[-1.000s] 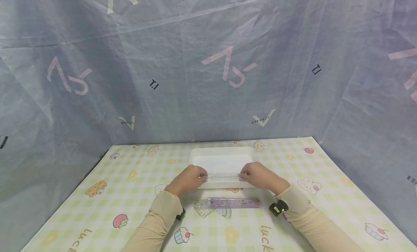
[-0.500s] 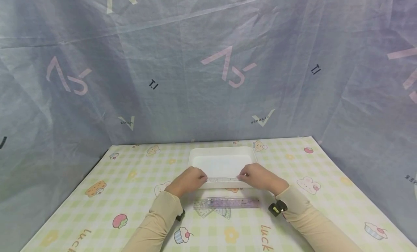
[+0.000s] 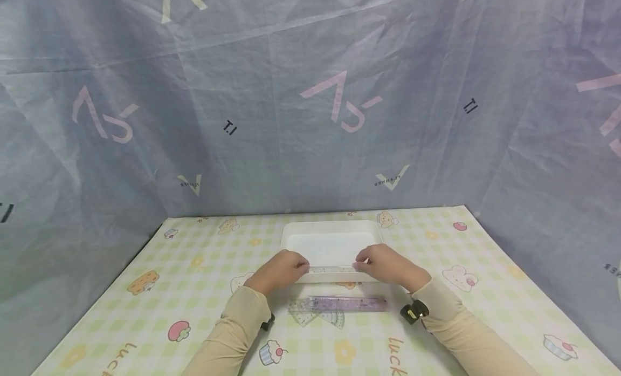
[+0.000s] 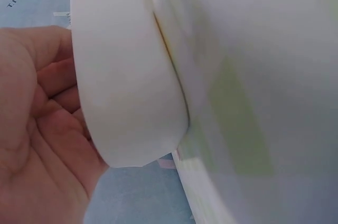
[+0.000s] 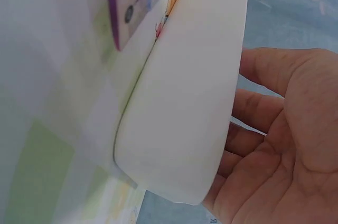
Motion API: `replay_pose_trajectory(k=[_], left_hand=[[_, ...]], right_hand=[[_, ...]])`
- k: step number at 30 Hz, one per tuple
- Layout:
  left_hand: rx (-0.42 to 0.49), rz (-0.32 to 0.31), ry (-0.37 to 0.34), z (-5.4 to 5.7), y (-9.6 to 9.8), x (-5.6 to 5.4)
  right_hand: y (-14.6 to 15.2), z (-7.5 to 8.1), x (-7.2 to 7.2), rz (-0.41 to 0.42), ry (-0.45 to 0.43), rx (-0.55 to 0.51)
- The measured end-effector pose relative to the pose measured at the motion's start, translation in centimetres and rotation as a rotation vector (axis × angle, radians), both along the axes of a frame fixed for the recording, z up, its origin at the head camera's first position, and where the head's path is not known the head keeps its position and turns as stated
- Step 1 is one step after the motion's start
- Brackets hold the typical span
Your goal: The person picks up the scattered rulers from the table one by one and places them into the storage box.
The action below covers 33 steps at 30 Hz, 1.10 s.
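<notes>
A white rectangular tray stands on the table. A clear ruler lies level along the inside of its near wall. My left hand pinches the ruler's left end, and the right hand pinches its right end. Both wrist views show the tray's outer wall hiding the fingertips and the ruler. In front of the tray lies a purple ruler, apart from both hands. Clear drawing pieces with protractor scales show from under its left part.
A checked cloth with printed cartoons covers the table. Grey-blue fabric hangs behind it and on both sides. Beside each forearm a black wrist device shows, the right one most plainly.
The clear ruler has come down and toward me, to the tray's near wall, with both hands still pinching its ends. The purple ruler and tray have not moved.
</notes>
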<state>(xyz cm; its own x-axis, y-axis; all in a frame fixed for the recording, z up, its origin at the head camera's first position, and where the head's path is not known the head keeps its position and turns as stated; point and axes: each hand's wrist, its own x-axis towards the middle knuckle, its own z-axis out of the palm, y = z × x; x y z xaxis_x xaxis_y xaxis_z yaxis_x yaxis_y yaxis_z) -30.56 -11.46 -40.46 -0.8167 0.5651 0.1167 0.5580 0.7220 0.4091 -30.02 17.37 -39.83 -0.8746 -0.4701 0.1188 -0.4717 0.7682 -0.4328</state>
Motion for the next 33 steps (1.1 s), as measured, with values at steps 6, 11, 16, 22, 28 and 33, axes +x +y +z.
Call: replay_pose_trajectory(k=[6,11,16,22,28,33], left_hand=[[0.003,0.007,0.029,0.4,-0.4,0.1],[0.020,0.009,0.013,0.9,-0.7,0.4],[0.034,0.005,0.003,1.5,-0.6,0.6],[0.037,-0.001,0.044,2.0,-0.5,0.9],[0.045,0.001,0.059,2.6,-0.3,1.2],[0.045,-0.030,0.062,2.8,0.0,1.3]], right_hand=[[0.2,0.4,0.0,0.018,0.034,-0.002],[0.2,0.6,0.0,0.012,0.064,0.016],[0.0,0.9,0.1,-0.008,0.068,0.025],[-0.2,1.3,0.5,-0.020,0.078,0.022],[-0.4,1.9,1.0,-0.029,0.096,0.020],[-0.5,2.2,1.1,-0.020,0.109,0.016]])
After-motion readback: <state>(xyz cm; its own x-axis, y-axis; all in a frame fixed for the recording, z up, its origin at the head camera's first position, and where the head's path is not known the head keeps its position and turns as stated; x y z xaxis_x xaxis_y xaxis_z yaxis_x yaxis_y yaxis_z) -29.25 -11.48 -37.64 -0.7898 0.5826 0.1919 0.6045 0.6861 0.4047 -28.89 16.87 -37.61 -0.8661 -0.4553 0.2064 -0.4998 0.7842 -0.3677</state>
